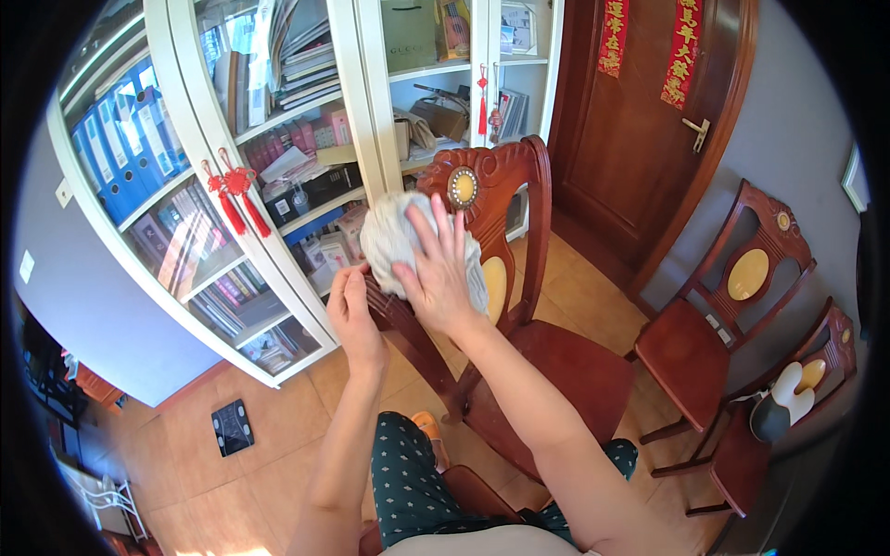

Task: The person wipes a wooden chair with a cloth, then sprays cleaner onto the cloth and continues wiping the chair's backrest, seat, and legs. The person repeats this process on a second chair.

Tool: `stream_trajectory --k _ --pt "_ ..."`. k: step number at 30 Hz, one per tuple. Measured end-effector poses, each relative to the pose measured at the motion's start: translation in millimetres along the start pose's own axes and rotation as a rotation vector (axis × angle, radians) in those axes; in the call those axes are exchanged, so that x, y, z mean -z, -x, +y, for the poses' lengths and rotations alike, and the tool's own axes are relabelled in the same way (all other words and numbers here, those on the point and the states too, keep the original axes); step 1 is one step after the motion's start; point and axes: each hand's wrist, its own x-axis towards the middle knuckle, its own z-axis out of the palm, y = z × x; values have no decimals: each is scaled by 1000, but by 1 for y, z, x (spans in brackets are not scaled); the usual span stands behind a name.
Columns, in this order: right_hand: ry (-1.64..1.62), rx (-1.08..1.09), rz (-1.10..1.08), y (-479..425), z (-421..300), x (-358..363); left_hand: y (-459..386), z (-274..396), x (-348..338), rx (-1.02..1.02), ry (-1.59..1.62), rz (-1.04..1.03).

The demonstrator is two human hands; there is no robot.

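Before me stands a carved reddish-brown wooden chair [549, 375], its tall back towards the glass cabinet. A rounded yellow inlay ringed with beads [463, 187] sits in the crest of the back. My left hand [356, 316] grips the near upper corner of the chair back, fingers curled over the wood. With fingers spread, my right hand [441, 271] presses a crumpled whitish-grey cloth [386, 233] against the top rail. The cloth hides part of the rail and some of the back panel below it.
A white glass-door cabinet [379, 125] with books and folders stands just behind the chair back. Red knotted tassels [236, 184] hang from its handles. Two similar chairs [685, 347] line the right wall near a wooden door [626, 139]. A black bathroom scale [233, 427] lies on the tiled floor.
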Motion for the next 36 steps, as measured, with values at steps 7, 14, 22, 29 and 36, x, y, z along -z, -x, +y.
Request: stream_trajectory --k 7,14,22,29,36 --pt "294 -114 146 -75 96 -5 -4 5 9 -30 -100 -23" --pt "562 -331 280 -85 200 25 -1 -5 -2 -116 -118 19" --pt "61 -361 367 -22 106 6 0 -6 -7 -133 -112 36" --pt "-10 -619 195 10 117 58 -2 -3 -5 -138 -121 41" --pt "199 -451 160 -60 139 48 0 -5 -9 -143 -143 34"
